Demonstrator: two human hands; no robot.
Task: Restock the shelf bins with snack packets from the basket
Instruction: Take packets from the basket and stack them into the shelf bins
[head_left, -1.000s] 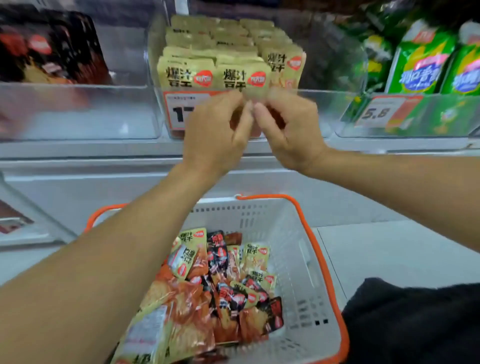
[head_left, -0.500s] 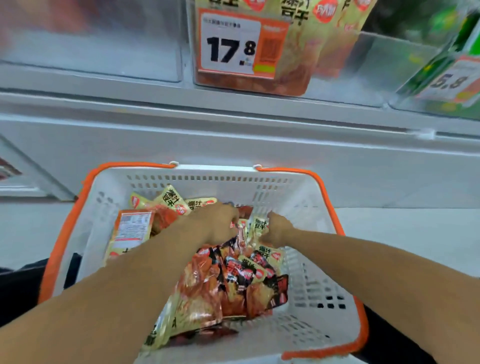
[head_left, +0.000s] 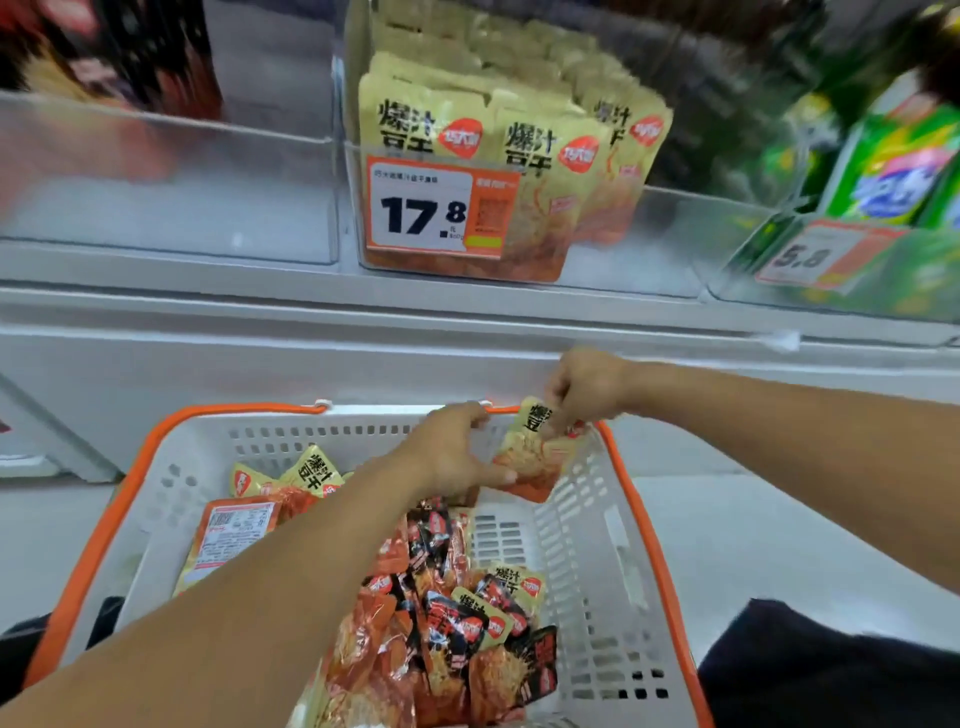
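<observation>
Where both hands were buried in the basket (head_left: 623, 525) half a second ago, the right hand (head_left: 584, 387) and left hand (head_left: 457, 452) now pinch one yellow packet (head_left: 530, 457) above its far rim, bound for the yellow bin (head_left: 613, 270).

The middle bin (head_left: 613, 280) stands open above its clear front wall; yellow packets (head_left: 498, 135) fill its left side, leaving room at right. The basket's (head_left: 597, 545) right floor lies bare beside heaped packets (head_left: 447, 623).

A yellow snack packet (head_left: 535, 452) is tilted above the far rim of the white basket (head_left: 597, 545); more packets (head_left: 447, 623) lie piled inside. The clear bin (head_left: 613, 228) above the basket holds upright yellow packets (head_left: 498, 135).
</observation>
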